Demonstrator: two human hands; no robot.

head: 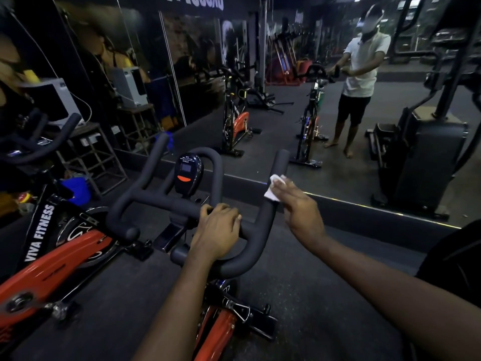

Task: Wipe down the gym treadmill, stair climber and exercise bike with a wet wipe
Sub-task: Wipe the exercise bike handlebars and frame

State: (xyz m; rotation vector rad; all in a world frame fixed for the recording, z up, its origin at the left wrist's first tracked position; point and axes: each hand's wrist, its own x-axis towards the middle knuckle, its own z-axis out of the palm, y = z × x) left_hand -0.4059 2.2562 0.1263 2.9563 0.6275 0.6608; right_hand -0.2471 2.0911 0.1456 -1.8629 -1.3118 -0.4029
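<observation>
An orange and black exercise bike (218,332) stands right below me, its black padded handlebar (161,196) filling the middle of the view. My left hand (217,231) grips the handlebar's crossbar near the right bend. My right hand (299,207) presses a white wet wipe (273,187) against the handlebar's right upright horn, fingers wrapped round the horn with the wipe under them. A small oval console (188,175) with an orange button sits between the handlebar loops.
A second orange bike (52,251) marked VIVA FITNESS stands close at my left. A wall mirror (338,113) ahead reflects a person at the bike. A black stair climber (426,152) shows at the right. A metal stand (91,149) with a white box (56,100) is at the left.
</observation>
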